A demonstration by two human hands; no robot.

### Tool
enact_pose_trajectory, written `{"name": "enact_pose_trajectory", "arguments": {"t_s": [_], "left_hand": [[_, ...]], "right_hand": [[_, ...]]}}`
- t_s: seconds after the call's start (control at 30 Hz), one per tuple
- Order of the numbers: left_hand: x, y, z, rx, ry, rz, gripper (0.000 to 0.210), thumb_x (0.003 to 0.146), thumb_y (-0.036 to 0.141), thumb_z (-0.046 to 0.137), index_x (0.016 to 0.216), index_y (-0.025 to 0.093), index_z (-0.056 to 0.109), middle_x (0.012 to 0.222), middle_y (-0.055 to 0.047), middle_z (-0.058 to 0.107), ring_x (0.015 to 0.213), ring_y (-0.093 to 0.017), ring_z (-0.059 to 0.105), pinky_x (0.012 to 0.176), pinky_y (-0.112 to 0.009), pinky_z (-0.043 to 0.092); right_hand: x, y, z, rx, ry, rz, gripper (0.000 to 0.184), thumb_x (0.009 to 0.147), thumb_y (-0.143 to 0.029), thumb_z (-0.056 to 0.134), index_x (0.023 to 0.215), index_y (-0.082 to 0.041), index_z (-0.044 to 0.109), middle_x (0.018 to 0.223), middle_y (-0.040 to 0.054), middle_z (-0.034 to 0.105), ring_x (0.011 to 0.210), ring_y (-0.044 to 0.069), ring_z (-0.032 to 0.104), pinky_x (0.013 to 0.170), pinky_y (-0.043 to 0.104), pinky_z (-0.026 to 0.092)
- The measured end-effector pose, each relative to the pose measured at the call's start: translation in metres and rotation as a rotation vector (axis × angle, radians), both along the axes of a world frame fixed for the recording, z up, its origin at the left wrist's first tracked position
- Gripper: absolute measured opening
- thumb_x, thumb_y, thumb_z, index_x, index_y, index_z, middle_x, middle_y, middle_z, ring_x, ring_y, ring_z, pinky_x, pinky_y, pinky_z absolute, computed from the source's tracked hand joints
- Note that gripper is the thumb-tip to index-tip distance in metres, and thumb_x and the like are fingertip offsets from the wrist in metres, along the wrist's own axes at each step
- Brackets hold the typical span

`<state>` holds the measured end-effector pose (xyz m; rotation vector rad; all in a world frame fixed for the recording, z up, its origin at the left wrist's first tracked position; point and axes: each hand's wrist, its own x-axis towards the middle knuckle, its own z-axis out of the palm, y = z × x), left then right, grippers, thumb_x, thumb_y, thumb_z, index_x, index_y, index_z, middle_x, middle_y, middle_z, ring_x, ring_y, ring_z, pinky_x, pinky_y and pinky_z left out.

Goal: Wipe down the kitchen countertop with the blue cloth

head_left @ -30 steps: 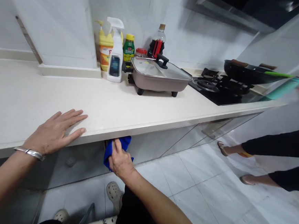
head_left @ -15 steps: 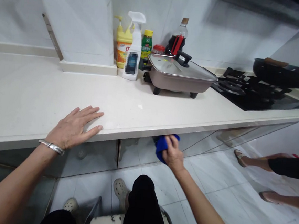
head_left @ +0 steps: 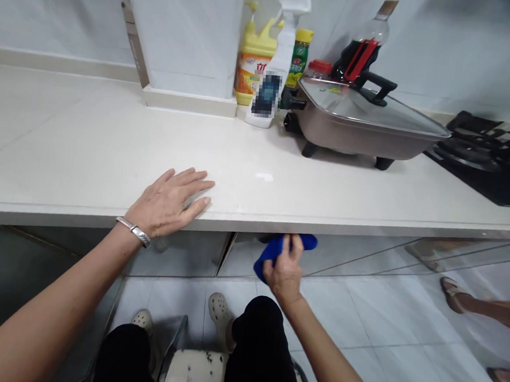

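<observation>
My left hand (head_left: 170,202) rests flat on the white countertop (head_left: 86,148) near its front edge, fingers spread, a silver bracelet (head_left: 133,231) at the wrist. Below the counter's front lip, my right hand (head_left: 286,273) presses a blue cloth (head_left: 270,257) against the top of a glossy cabinet front (head_left: 338,256). The fingers are bent over the cloth, and part of it sticks out on both sides of them.
On the counter stand a white spray bottle (head_left: 278,57), a yellow pump bottle (head_left: 250,55) and a lidded electric pan (head_left: 352,125). A gas stove (head_left: 482,156) is at the right. Another person's feet (head_left: 452,293) show on the tiled floor. Beneath me is a stool (head_left: 194,374).
The view has swung right-to-left so that the counter items sit farther right. My right hand with the blue cloth has shifted left along the cabinet front. My left hand stays flat on the counter.
</observation>
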<state>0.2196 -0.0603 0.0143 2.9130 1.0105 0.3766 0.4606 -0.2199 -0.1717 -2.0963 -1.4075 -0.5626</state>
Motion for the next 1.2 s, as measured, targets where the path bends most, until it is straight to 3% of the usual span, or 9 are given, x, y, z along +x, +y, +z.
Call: {"name": "enact_pose_trajectory", "arguments": {"t_s": [0.13,0.47,0.63,0.83,1.0,1.1,1.2], "left_hand": [[0.001,0.0,0.0,-0.007,-0.015,0.008,0.049,0.1,0.047,0.029,0.14,0.029,0.05,0.153,0.001,0.041,0.143,-0.02,0.033,0.121,-0.049,0.023],[0.0,0.001,-0.003,-0.028,-0.035,0.01,0.046,0.098,0.044,0.037,0.14,0.03,0.049,0.153,0.002,0.041,0.143,-0.019,0.033,0.122,-0.049,0.022],[0.0,0.001,-0.002,-0.067,-0.042,0.018,0.046,0.097,0.044,0.04,0.139,0.031,0.05,0.153,0.003,0.04,0.144,-0.02,0.032,0.123,-0.049,0.021],[0.0,0.003,-0.001,-0.119,-0.055,0.039,0.046,0.094,0.045,0.043,0.138,0.033,0.051,0.153,0.005,0.04,0.144,-0.019,0.032,0.124,-0.048,0.018],[0.0,0.004,-0.003,-0.132,-0.088,0.031,0.045,0.094,0.045,0.044,0.135,0.032,0.053,0.152,0.005,0.042,0.144,-0.018,0.032,0.124,-0.047,0.018],[-0.001,0.004,-0.004,-0.155,-0.1,0.041,0.045,0.093,0.044,0.045,0.135,0.03,0.054,0.151,0.003,0.043,0.143,-0.016,0.032,0.124,-0.045,0.017],[-0.003,0.003,-0.004,-0.154,-0.107,0.043,0.045,0.093,0.044,0.045,0.135,0.03,0.054,0.151,0.003,0.044,0.143,-0.015,0.034,0.124,-0.044,0.017]], "right_hand": [[-0.046,0.014,-0.002,0.025,-0.033,0.076,0.075,0.082,-0.023,0.045,0.151,-0.006,0.021,0.141,0.0263,0.038,0.105,0.03,0.061,0.059,0.03,0.059],[-0.108,0.031,0.009,-0.003,0.092,0.216,0.077,0.079,-0.02,0.045,0.151,-0.006,0.022,0.142,0.0253,0.038,0.104,0.028,0.062,0.059,0.03,0.06],[-0.146,0.048,0.02,-0.164,0.071,0.365,0.069,0.076,-0.02,0.05,0.143,-0.005,0.039,0.141,0.0224,0.042,0.093,0.024,0.064,0.066,0.03,0.06],[-0.192,0.07,0.043,-0.413,-0.014,0.535,0.059,0.086,-0.021,0.047,0.144,-0.009,0.042,0.141,0.0206,0.045,0.08,0.019,0.065,0.065,0.029,0.059],[-0.226,0.089,0.056,-0.558,-0.023,0.707,0.035,0.094,-0.018,0.038,0.122,-0.018,0.058,0.118,0.0137,0.063,0.083,0.023,0.065,0.067,0.034,0.058],[-0.233,0.092,0.062,-0.63,0.006,0.72,0.031,0.095,-0.018,0.039,0.117,-0.021,0.06,0.11,0.0105,0.065,0.088,0.024,0.066,0.069,0.035,0.058],[-0.221,0.086,0.065,-0.598,-0.058,0.651,0.041,0.096,-0.017,0.035,0.133,-0.025,0.052,0.122,0.011,0.062,0.088,0.023,0.065,0.066,0.032,0.057]]}}
